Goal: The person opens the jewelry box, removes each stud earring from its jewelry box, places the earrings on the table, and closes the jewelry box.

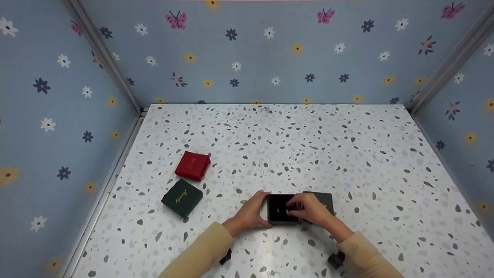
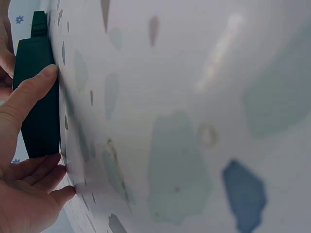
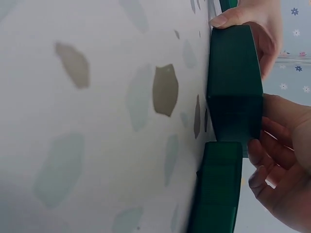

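Observation:
A dark green jewelry box (image 1: 283,223) with a black insert lies uncovered in front of me. My left hand (image 1: 251,212) grips its left end, the thumb (image 2: 36,87) against the near wall and the other fingers round the end. Over the right half of the insert, my right hand (image 1: 310,208) pinches a small shiny piece of jewelry (image 1: 287,211) between thumb and index finger. Another tiny shiny piece (image 1: 278,211) sits in the insert to its left. A dark green lid (image 1: 326,200) lies flat against the box's right side, partly under the right hand.
To the left, a closed red box (image 1: 192,165) with gold lettering stands behind a closed dark green box (image 1: 182,198). The speckled white table (image 1: 262,131) is bounded by blue flowered panels (image 1: 266,50). Black wrist-worn devices (image 1: 336,260) show below the sleeves.

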`<move>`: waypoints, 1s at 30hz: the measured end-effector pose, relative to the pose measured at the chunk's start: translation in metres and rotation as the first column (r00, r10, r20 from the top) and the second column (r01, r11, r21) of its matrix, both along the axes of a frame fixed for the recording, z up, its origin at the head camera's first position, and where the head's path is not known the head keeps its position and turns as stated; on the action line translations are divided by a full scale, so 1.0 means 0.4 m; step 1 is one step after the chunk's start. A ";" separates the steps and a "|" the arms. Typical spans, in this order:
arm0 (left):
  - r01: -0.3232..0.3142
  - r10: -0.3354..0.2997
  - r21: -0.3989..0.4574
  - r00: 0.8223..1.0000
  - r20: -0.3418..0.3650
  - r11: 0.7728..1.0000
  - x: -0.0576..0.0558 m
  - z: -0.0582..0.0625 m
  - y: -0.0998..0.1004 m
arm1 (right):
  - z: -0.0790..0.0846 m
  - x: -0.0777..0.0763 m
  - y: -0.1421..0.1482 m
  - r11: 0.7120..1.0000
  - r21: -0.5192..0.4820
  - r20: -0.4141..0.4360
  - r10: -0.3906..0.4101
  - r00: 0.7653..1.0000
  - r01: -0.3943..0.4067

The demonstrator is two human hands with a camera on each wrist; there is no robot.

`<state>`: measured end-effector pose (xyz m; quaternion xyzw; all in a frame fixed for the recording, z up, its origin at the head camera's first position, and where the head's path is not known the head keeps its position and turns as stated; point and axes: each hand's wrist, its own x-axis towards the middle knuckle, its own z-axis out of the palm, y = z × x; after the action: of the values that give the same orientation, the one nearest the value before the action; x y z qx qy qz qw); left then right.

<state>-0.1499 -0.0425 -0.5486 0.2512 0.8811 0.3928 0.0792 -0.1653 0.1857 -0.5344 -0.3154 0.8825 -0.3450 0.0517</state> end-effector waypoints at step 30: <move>0.011 -0.010 0.030 1.000 -0.012 0.999 0.000 -0.004 0.001 | -0.004 -0.003 -0.010 0.999 0.031 -0.057 0.029 0.998 -0.028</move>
<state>-0.1500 -0.0423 -0.5503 0.2593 0.8743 0.4040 0.0721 -0.1664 0.1815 -0.5361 -0.3369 0.8842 -0.3216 0.0360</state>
